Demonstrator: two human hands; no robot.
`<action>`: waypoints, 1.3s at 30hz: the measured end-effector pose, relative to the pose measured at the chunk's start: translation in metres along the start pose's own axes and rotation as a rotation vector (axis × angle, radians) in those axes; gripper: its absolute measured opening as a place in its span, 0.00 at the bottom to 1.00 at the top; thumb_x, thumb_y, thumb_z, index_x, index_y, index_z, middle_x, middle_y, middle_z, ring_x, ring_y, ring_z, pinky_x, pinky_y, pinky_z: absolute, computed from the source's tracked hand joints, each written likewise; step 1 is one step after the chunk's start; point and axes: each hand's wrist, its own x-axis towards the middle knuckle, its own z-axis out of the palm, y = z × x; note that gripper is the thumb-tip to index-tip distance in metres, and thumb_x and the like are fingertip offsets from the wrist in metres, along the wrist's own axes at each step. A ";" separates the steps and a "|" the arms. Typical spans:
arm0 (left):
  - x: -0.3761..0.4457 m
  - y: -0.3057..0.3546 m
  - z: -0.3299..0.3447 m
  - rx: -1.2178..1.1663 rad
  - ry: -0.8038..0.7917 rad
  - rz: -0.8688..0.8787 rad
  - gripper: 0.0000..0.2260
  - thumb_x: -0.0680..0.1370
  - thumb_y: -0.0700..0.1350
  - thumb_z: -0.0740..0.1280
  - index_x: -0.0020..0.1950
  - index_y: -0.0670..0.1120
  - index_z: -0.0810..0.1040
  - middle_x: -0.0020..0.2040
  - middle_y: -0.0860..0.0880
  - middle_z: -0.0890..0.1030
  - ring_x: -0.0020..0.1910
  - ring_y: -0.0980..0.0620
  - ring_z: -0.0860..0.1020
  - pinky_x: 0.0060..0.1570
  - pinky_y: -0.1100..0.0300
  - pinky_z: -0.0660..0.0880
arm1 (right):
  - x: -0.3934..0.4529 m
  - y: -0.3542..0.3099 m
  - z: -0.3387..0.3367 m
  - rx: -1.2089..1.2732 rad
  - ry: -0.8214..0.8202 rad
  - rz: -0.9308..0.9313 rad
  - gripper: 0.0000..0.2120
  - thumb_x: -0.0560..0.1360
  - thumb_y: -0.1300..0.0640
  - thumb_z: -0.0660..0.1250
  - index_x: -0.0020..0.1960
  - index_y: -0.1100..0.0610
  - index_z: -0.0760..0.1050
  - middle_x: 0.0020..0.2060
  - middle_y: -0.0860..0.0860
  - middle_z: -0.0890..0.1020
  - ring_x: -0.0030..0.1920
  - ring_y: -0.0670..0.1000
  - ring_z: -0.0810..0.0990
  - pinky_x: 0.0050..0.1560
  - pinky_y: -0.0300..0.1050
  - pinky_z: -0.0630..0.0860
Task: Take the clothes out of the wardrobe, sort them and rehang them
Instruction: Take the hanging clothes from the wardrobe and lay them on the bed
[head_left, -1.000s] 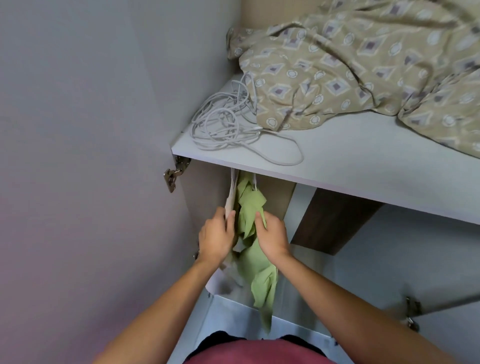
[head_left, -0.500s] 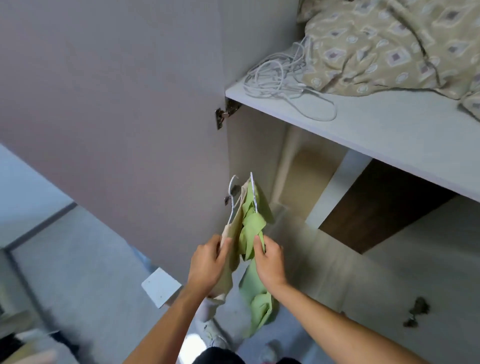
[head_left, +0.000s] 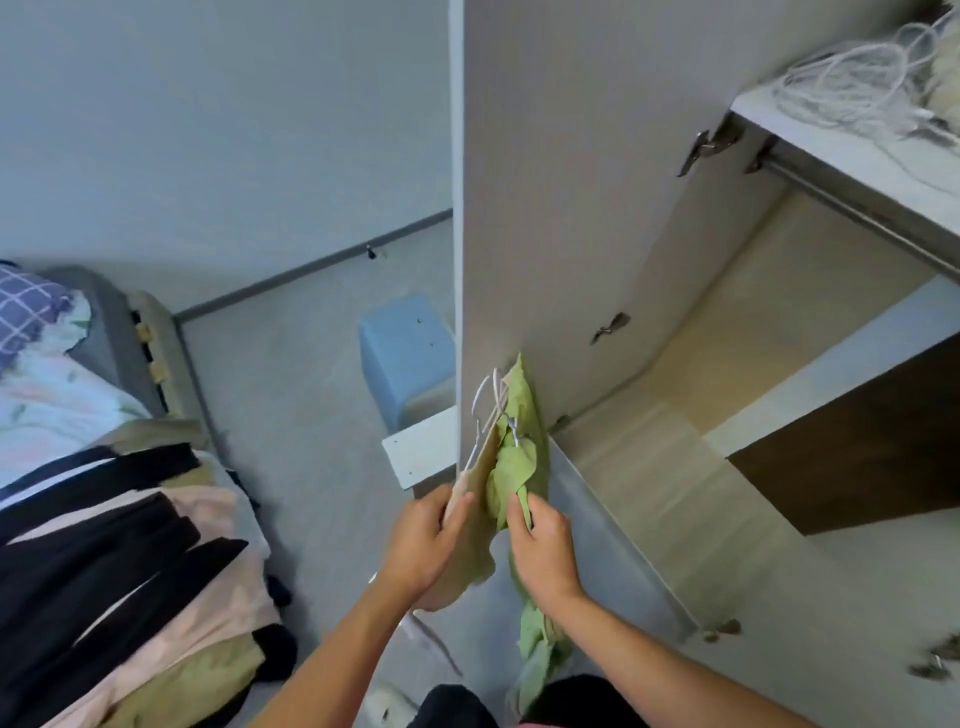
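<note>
We grip the beige garment (head_left: 470, 525) in left hand (head_left: 423, 545) fingers, the green garment (head_left: 519, 467) in right hand (head_left: 543, 551) fingers; both rise above our fingers, hanger hooks (head_left: 488, 400) topmost, wardrobe (head_left: 675, 260) beyond.

Left hand (head_left: 423, 540) and right hand (head_left: 543, 545) side by side on two hangered garments, beige cloth (head_left: 475, 525) left of green cloth (head_left: 514, 462), open grey wardrobe door (head_left: 561, 208) just behind them, clothes-piled bed (head_left: 119, 545) far left, coiled white cable (head_left: 852, 88) on the shelf (head_left: 883, 161) up right.
</note>
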 end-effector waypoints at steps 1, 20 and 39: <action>-0.012 -0.013 -0.013 -0.002 0.010 -0.010 0.21 0.85 0.63 0.59 0.35 0.55 0.67 0.30 0.56 0.74 0.30 0.55 0.72 0.34 0.60 0.68 | -0.012 -0.004 0.018 0.000 -0.019 -0.021 0.21 0.83 0.53 0.64 0.33 0.47 0.61 0.26 0.44 0.68 0.30 0.46 0.64 0.32 0.50 0.66; -0.141 -0.173 -0.260 -0.093 0.498 -0.290 0.21 0.86 0.57 0.60 0.38 0.47 0.74 0.31 0.48 0.75 0.31 0.47 0.74 0.34 0.49 0.71 | -0.096 -0.189 0.298 0.108 -0.559 -0.159 0.21 0.85 0.52 0.62 0.35 0.55 0.66 0.27 0.44 0.69 0.31 0.45 0.66 0.35 0.52 0.67; -0.050 -0.232 -0.390 0.039 0.944 -0.626 0.24 0.87 0.57 0.60 0.34 0.50 0.63 0.27 0.52 0.65 0.28 0.54 0.65 0.33 0.45 0.68 | 0.018 -0.297 0.471 0.144 -1.067 -0.391 0.20 0.85 0.55 0.62 0.37 0.60 0.67 0.28 0.48 0.70 0.32 0.48 0.66 0.36 0.57 0.69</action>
